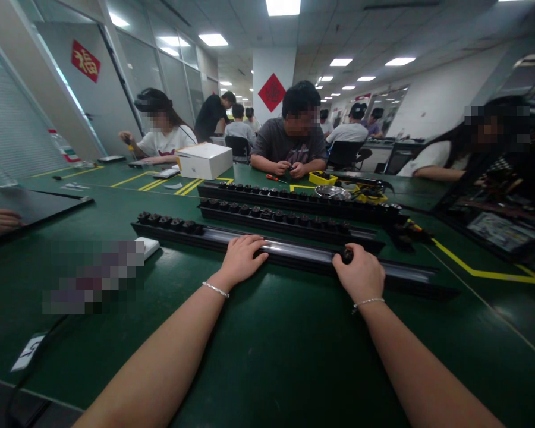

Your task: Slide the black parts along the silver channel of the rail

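A long black rail point(294, 250) with a shiny inner channel lies across the table before me. My left hand point(244, 260) grips its middle from above, fingers across the channel and thumb towards the near side. Farther right, my right hand point(361, 273) has its fingers closed around a small round black part point(348, 255) at the channel. Most of that part is hidden by the fingers. Several similar black parts point(164, 220) sit in a row at the rail's left end. Behind it lie a second rail point(365, 239) and a third, both lined with such parts.
On the green table point(267, 351) stand a white box point(205, 160), a yellow tray point(323, 178) and a metal dish point(333, 192). A screwdriver point(273, 177) lies near a person point(289, 139) seated opposite. Another person's hand point(0, 222) rests on a dark panel point(49, 205) at left.
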Available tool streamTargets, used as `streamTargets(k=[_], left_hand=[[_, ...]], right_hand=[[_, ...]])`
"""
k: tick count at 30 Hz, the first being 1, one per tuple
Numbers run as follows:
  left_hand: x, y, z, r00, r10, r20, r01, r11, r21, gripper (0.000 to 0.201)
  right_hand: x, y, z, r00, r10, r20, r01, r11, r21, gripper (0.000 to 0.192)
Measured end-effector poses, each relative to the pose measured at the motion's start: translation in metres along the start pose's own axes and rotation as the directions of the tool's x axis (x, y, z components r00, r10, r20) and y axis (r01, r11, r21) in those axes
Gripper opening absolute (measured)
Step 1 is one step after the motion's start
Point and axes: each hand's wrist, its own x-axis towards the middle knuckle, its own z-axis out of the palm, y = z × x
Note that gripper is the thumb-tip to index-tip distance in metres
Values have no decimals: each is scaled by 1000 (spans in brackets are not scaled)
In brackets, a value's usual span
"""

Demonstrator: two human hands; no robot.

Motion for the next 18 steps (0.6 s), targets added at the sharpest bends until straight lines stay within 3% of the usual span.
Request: streamTargets(k=[18], left_hand=[[0,2,-1,1000,-22,-9,22,1000,2,35]], right_hand=[[2,6,-4,1000,16,15,-16,999,-32,40]])
